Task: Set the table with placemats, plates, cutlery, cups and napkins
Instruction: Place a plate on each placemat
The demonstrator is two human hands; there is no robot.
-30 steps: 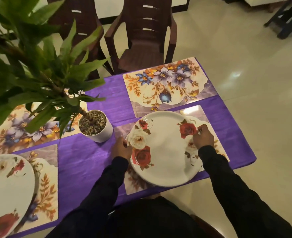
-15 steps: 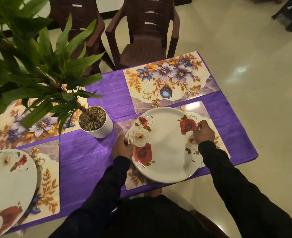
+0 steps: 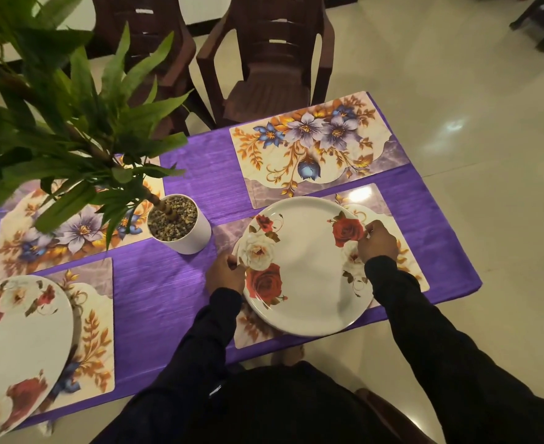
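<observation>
A white plate with red and white roses (image 3: 305, 267) is over the near right placemat (image 3: 405, 251); a second plate rim shows just beneath its left edge. My left hand (image 3: 225, 274) grips the plate's left rim. My right hand (image 3: 378, 241) pinches the right rim by a red rose. Another rose plate (image 3: 17, 341) lies on the near left placemat (image 3: 94, 322). Two floral placemats lie bare on the far side, one at the far right (image 3: 315, 149) and one at the far left (image 3: 72, 232).
A white pot of pebbles (image 3: 179, 224) with a leafy green plant (image 3: 56, 123) stands mid-table on the purple cloth (image 3: 168, 283). Two dark brown plastic chairs (image 3: 264, 59) stand at the far side. Glossy tiled floor lies to the right.
The plate and both hands stay almost where they were over the near right placemat. The view has shifted slightly.
</observation>
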